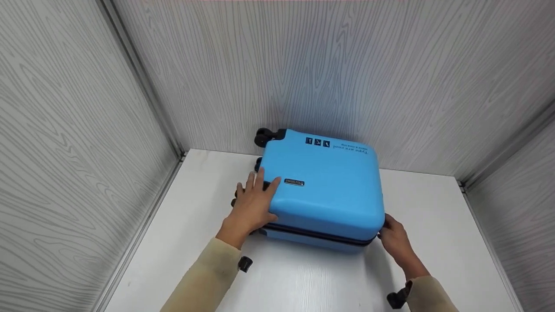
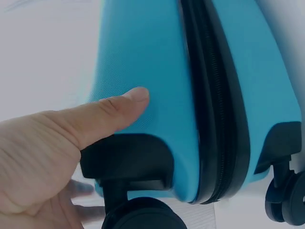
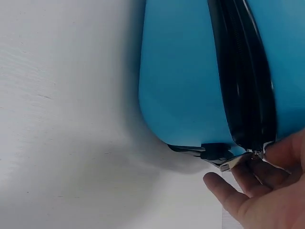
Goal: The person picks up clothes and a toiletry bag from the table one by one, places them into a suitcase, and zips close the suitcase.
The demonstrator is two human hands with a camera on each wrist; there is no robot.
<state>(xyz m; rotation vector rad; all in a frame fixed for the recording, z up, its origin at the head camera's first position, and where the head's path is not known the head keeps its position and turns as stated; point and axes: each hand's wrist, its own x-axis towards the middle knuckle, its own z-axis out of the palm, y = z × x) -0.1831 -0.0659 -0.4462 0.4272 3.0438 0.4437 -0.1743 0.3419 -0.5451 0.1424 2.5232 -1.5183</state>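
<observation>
A light blue hard-shell suitcase (image 1: 323,186) lies on its side, its black zipper band (image 2: 217,105) running around the middle. My left hand (image 1: 252,206) rests with fingers spread on its left front corner. In the left wrist view the thumb lies flat on the blue shell, just above a black caster wheel (image 2: 143,214). At the opposite end my right hand (image 1: 393,236) is at the corner where the zipper band turns. There the right thumb and fingers pinch a small metal zipper pull (image 3: 233,163), partly hidden by the fingers.
The suitcase lies on a white tabletop (image 1: 303,281), close to the grey wood-grain back panel (image 1: 277,78). Similar panels rise at left and right. More black wheels (image 1: 262,137) stick out from the suitcase's left end.
</observation>
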